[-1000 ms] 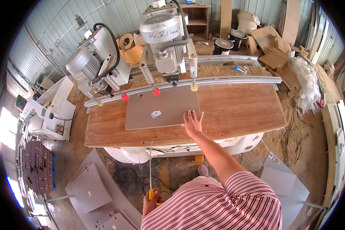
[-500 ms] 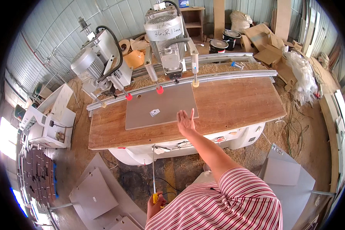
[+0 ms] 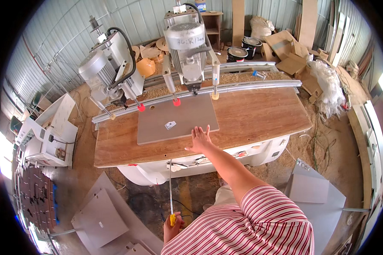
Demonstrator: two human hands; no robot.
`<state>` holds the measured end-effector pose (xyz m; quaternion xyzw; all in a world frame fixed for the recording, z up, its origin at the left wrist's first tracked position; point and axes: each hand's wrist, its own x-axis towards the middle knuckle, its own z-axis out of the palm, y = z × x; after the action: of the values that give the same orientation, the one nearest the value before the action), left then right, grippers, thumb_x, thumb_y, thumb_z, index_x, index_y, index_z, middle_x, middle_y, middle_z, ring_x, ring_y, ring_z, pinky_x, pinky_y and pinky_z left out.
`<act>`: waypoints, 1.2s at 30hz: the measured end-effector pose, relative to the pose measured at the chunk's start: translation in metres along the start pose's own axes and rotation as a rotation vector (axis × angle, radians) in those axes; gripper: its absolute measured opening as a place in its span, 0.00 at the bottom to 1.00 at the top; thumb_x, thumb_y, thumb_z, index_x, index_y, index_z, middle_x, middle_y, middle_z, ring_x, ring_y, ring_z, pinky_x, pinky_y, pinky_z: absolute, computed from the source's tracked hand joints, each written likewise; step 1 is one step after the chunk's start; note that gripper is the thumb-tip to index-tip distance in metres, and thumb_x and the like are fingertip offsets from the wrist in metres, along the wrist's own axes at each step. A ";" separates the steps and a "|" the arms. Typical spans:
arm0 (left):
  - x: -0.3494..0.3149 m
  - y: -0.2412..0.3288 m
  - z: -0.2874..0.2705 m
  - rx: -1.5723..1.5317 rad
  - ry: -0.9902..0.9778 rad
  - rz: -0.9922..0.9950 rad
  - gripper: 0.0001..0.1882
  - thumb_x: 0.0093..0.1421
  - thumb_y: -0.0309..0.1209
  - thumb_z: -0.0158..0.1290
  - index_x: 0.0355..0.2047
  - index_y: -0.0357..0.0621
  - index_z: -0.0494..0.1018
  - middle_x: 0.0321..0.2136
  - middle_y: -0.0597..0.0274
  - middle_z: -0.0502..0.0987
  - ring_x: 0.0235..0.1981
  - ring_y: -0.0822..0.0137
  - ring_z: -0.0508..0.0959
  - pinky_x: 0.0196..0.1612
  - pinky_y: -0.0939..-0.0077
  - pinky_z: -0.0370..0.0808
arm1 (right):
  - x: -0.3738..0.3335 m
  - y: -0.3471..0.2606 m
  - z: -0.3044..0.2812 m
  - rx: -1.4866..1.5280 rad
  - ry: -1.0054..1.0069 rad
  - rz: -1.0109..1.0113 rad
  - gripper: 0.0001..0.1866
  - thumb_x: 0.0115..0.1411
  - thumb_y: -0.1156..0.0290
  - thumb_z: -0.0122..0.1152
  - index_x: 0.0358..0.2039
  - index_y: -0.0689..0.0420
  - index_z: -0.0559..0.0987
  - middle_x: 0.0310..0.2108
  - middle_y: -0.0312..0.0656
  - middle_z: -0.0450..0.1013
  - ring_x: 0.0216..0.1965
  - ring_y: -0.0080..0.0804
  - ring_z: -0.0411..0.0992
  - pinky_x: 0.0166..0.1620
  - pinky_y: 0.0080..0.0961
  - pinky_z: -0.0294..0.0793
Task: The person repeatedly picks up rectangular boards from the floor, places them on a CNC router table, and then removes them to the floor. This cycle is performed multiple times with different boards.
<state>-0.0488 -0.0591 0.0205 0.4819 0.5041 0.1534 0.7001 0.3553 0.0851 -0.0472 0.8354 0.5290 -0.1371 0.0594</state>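
A flat grey-brown panel (image 3: 187,114) with a white label (image 3: 170,125) and a round hole near its far left corner lies on the brown wooden machine table (image 3: 255,108). My right hand (image 3: 200,140) is at the panel's near edge, fingers spread and fingertips over its surface. Low in front of me, my left hand (image 3: 172,229) is closed round the yellow handle of a tool with a long thin metal rod (image 3: 171,187). The rod points away from me, its far end at the table's front edge.
Two drilling heads with grey motors (image 3: 185,36) stand behind the panel, their red-tipped clamps (image 3: 176,102) above its far side. Grey boards lie on stands at lower left (image 3: 100,219) and lower right (image 3: 308,189). Cardboard (image 3: 291,63) and paint buckets (image 3: 237,54) are at the back.
My right hand has come down and slightly left, from raised above the panel to its near edge, fingers wider. The left hand keeps its hold. The view has shifted slightly.
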 end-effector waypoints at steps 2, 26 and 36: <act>-0.001 0.007 0.002 0.049 0.011 -0.013 0.16 0.68 0.35 0.52 0.50 0.37 0.71 0.29 0.65 0.75 0.27 0.75 0.76 0.32 0.82 0.73 | 0.001 0.000 -0.002 0.005 -0.022 -0.005 0.59 0.55 0.27 0.48 0.71 0.62 0.47 0.73 0.49 0.41 0.74 0.44 0.40 0.68 0.69 0.29; 0.010 0.045 0.034 0.153 0.082 -0.037 0.11 0.68 0.36 0.51 0.39 0.40 0.73 0.20 0.66 0.74 0.20 0.78 0.69 0.25 0.83 0.66 | -0.152 -0.002 0.123 0.369 -0.066 -0.619 0.30 0.71 0.48 0.41 0.63 0.57 0.65 0.64 0.45 0.63 0.64 0.42 0.63 0.69 0.57 0.49; 0.036 0.077 0.047 0.146 0.008 -0.050 0.10 0.66 0.35 0.54 0.36 0.40 0.74 0.21 0.69 0.72 0.20 0.79 0.68 0.24 0.84 0.64 | -0.160 0.075 0.152 0.471 -0.083 -0.485 0.18 0.67 0.57 0.50 0.47 0.58 0.74 0.44 0.49 0.73 0.46 0.50 0.75 0.48 0.46 0.74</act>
<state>0.0284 -0.0206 0.0651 0.5183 0.5287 0.1007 0.6647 0.3331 -0.1237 -0.1489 0.6697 0.6632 -0.2995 -0.1484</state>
